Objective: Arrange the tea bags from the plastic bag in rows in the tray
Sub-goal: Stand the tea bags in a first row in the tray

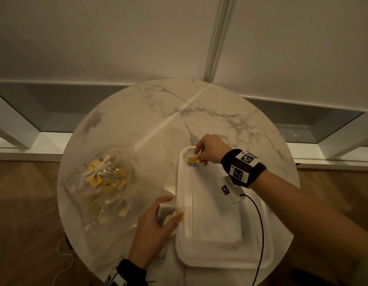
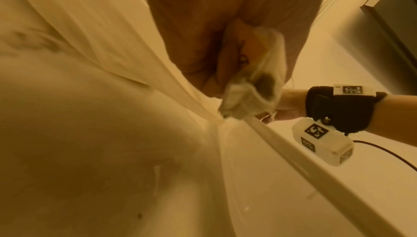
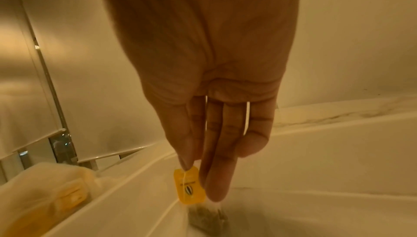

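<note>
A clear plastic bag (image 1: 102, 178) with several yellow-tagged tea bags lies on the left of the round marble table (image 1: 158, 112). A white tray (image 1: 199, 254) sits to its right. My right hand (image 1: 199, 156) reaches into the tray's far left corner. There it pinches the yellow tag (image 3: 189, 185) of a tea bag (image 3: 206, 217) whose pouch touches the tray floor (image 3: 315, 160). My left hand (image 1: 158, 219) grips a small bunch of tea bags (image 1: 168, 211) at the tray's left rim (image 2: 293, 151). The same crumpled tea bags (image 2: 248, 94) show under my left palm.
A black cable (image 1: 259, 234) runs from my right wrist across the tray's right side. The plastic bag (image 3: 45, 196) lies just left of the tray. A white wall and low ledge stand behind the table. Wooden floor with a white cord (image 1: 65, 259) lies below.
</note>
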A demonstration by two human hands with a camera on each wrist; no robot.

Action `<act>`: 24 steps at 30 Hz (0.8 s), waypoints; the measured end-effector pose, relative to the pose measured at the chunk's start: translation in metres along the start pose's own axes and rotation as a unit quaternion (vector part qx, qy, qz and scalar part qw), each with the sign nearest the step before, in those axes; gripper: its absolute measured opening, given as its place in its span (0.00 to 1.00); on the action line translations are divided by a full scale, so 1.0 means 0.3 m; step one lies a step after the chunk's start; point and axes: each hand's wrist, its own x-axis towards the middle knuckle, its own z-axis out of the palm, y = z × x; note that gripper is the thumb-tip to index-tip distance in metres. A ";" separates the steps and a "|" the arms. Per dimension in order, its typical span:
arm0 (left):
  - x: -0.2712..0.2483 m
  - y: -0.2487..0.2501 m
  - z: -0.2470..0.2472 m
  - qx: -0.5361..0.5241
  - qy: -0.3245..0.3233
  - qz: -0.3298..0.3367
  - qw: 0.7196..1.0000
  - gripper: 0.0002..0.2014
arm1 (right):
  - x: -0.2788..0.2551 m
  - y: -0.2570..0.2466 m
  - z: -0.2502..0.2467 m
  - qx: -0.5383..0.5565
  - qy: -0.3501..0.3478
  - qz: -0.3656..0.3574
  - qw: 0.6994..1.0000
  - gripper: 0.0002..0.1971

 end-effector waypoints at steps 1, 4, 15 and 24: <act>0.001 0.001 -0.004 0.002 0.001 0.001 1.000 0.18 | 0.000 0.000 0.006 -0.012 0.000 -0.002 1.000 0.08; 0.004 -0.006 -0.010 0.011 -0.001 0.008 1.000 0.17 | 0.000 -0.010 0.023 -0.075 0.004 0.002 0.997 0.10; 0.019 0.026 -0.020 -0.055 -0.007 0.009 0.998 0.18 | -0.021 -0.027 -0.005 -0.159 0.056 -0.008 0.986 0.07; 0.056 0.084 0.015 -0.123 -0.017 0.010 0.992 0.19 | -0.368 -0.113 0.051 0.141 -0.086 -0.138 0.977 0.10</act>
